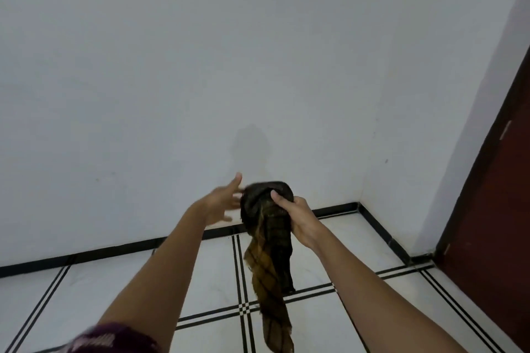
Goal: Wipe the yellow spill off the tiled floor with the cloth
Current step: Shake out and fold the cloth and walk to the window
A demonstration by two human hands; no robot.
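A dark brown and mustard checked cloth (268,241) hangs in the air in front of me, bunched at the top with a long tail dangling down. My right hand (298,216) grips the bunched top of it. Just left of the bunch, my left hand (222,200) is held out with fingers spread, its fingertips close to or touching the cloth. The white tiled floor (200,269) with black double lines lies below. No yellow spill shows on the visible tiles.
A white wall (172,80) with a black skirting strip (114,251) fills the view ahead and meets another wall at the right corner. A dark red-brown door (493,223) stands at the far right.
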